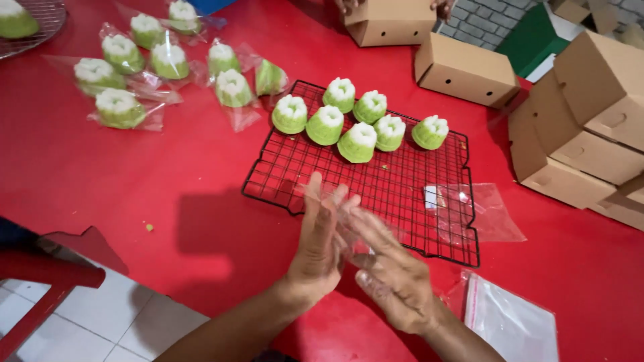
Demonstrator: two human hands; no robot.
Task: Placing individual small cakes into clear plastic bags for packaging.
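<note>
My left hand (318,243) and my right hand (392,268) press together over the near edge of a black wire cooling rack (315,175), rubbing a small clear plastic bag (349,216) between their fingers. Several green-and-white moulded cakes (357,142) stand unwrapped on the far half of the rack. More cakes of the same kind, each inside a clear bag (119,108), lie on the red table (134,181) to the upper left.
Clear bags lie on the rack's right end (469,209) and in a stack at the near right (513,323). Brown cardboard boxes (583,134) pile up at the right; another person's hands hold one (389,21) at the top. A round wire rack (40,20) sits top left.
</note>
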